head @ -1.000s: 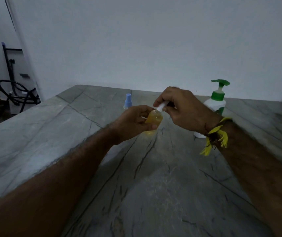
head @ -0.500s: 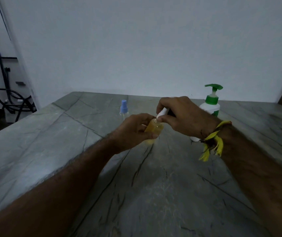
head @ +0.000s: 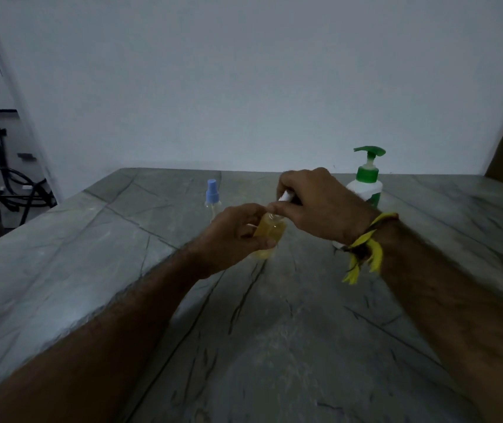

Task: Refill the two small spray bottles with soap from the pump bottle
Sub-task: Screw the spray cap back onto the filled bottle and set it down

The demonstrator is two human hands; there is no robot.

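Now, no words can be read on any bottle; the pump bottle (head: 365,190) has a green patch on its white side, but it is too dim and blurry to tell what it says. Both arms reach forward over the grey stone table (head: 274,331) and meet near its middle. The left hand (head: 231,236) comes in from the lower left, with its fingers and thumb curled round a small yellow bottle (head: 270,236) that is full of yellow soap. That bottle is held just above the table or on it; I cannot tell which. The right hand (head: 314,206) comes in from the right and bends down over the top of the yellow bottle. Its thumb and fingers pinch the white cap (head: 286,197), which sticks out tilted between them. A yellow band (head: 366,248) is tied round the right wrist, and its ends hang down. The blue bottle (head: 212,198) stands up straight on the table, just behind the left hand, with its blue spray top on. The pump bottle stands behind the right hand, near the far edge of the table, with its green pump on top
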